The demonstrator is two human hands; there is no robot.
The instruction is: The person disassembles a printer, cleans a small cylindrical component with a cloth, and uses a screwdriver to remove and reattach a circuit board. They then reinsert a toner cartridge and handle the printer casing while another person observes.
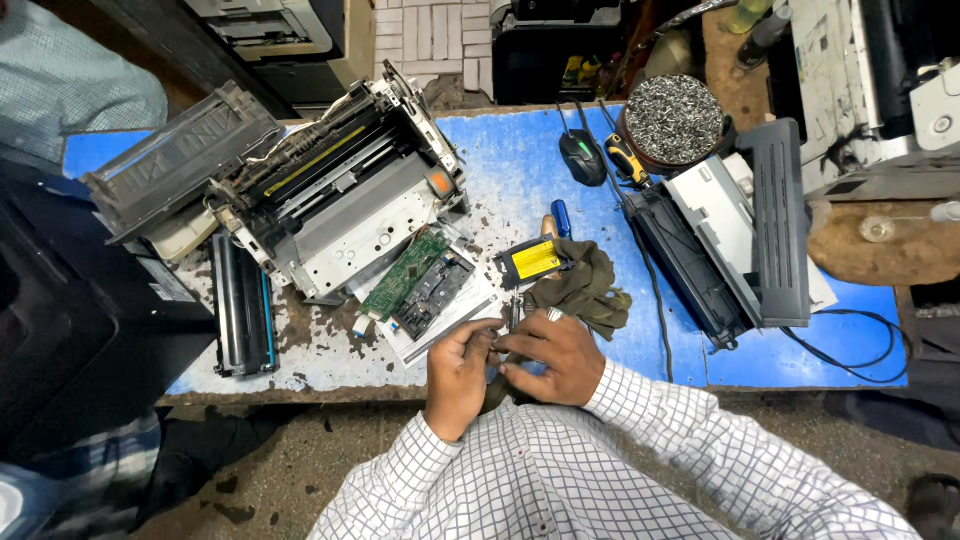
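The small metal part point(512, 318) pinched between the left hand point(462, 372) and the right hand point(552, 356) is mostly covered by fingers — its shape cannot be told. Left of the part, the black machine point(70, 300) runs off the picture's edge. Beyond the part, the bowl point(673, 122) holds tiny pieces too small to tell — perhaps screws.
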